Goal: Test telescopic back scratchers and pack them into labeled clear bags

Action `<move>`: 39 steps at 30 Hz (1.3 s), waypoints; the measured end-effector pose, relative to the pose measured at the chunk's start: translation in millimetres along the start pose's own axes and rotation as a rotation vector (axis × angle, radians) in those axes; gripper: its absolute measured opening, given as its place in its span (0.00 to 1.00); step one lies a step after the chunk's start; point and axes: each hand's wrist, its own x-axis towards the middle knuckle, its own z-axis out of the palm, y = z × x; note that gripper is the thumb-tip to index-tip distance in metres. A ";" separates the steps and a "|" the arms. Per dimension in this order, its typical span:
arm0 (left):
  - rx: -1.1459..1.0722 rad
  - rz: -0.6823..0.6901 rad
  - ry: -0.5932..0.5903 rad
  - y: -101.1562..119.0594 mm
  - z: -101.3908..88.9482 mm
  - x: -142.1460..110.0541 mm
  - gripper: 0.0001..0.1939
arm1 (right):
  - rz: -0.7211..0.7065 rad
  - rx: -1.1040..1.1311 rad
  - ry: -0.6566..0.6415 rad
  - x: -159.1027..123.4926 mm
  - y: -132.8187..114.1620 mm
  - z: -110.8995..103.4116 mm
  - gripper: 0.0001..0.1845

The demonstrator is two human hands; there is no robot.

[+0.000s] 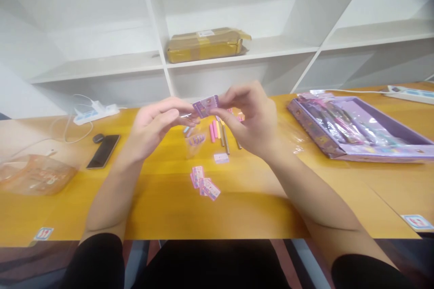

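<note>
The yellow-brown wooden tabletop (162, 212) carries, near its middle, an overlapping cluster of small pink-and-white printed cards (210, 189), with 1 pale lilac printed card (221, 158) just beyond. Farther back lie pink cylindrical sticks (212, 132) beside slim metallic rods (227, 143). On the left are a crumpled translucent orange plastic bag (37, 174), a flat dark phone (103, 151) with a small rounded black object (98, 138) just beside it, and a white-and-blue power strip (96, 114). A shallow purple box (376, 151) lies on the right. 2 white labels with red marks (44, 234) sit near the front edge. Behind, a white shelf (278, 45) bears a brown tape-wrapped parcel (203, 47).
</note>
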 end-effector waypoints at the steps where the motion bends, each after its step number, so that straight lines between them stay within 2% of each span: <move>1: -0.011 -0.006 -0.006 0.1 0.4 0.0 0.15 | -0.019 -0.018 -0.001 0.1 0.6 -0.1 0.10; 4: -0.029 -0.010 -0.027 0.3 1.0 0.5 0.16 | -0.064 -0.098 -0.047 1.7 1.0 -1.5 0.09; 9: -0.033 -0.007 -0.026 0.9 1.8 2.4 0.19 | -0.171 -0.207 -0.109 7.0 -3.2 -4.0 0.01; 14: -0.027 -0.038 -0.028 2.3 3.6 3.1 0.23 | -0.265 -0.213 -0.143 9.5 -5.9 -4.2 0.05; 23: -0.024 -0.035 -0.054 2.3 2.9 1.0 0.24 | -0.280 -0.234 -0.165 8.6 -8.3 -5.7 0.08; 28: 0.005 -0.033 -0.055 3.7 3.4 1.6 0.22 | -0.221 -0.268 -0.204 7.9 -11.0 -6.4 0.09; 39: -0.004 -0.022 0.009 0.5 3.9 5.1 0.21 | -0.159 -0.236 -0.286 5.8 -14.1 -3.7 0.10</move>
